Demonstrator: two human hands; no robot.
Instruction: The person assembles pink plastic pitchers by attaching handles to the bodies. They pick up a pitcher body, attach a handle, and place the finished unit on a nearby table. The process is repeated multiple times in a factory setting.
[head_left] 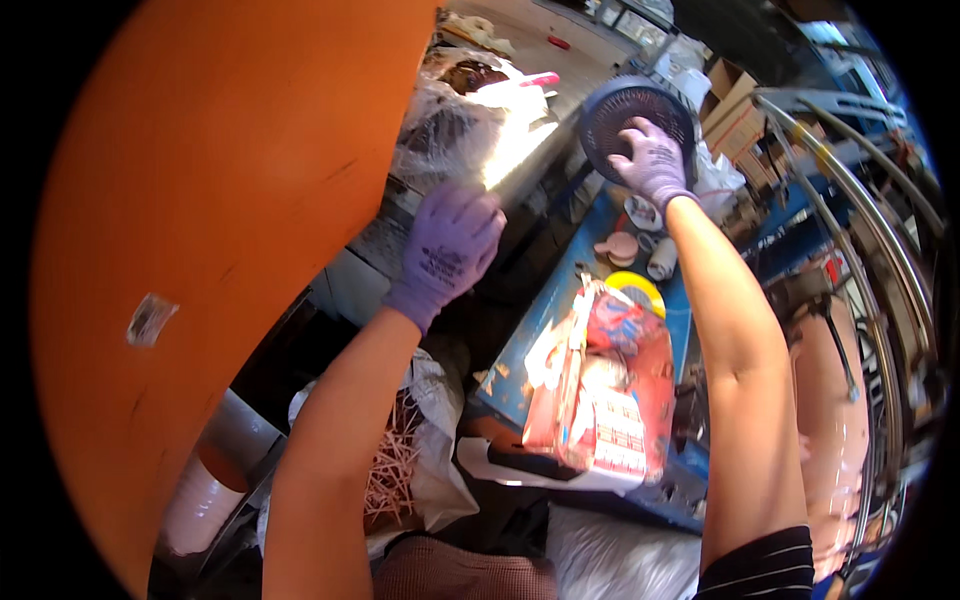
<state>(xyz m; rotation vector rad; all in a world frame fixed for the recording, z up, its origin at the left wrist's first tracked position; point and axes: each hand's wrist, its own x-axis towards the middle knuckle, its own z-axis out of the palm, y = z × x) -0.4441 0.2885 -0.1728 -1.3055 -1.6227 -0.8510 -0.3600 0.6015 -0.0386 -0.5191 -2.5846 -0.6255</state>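
Observation:
My right hand (652, 165), in a purple knit glove, reaches to the far right and lies against the grille of a round black fan (608, 118). Its thumb and fingers are apart, with nothing visibly gripped. My left hand (447, 245), in a matching glove, is held over the dark gap beside the metal edge left of the fan. Its fingers are stretched forward and slightly bent; the fingertips blur into bright glare, and no object shows in them. Just beyond it sits a heap of clear plastic film (440, 135).
A large orange panel (220, 200) fills the left side. Below the fan, a blue bench (530, 345) carries a red box (655, 400) of packets and a yellow tape roll (640, 290). A white sack (440, 470) holds thin pinkish sticks. Metal rails (850, 170) stand at right.

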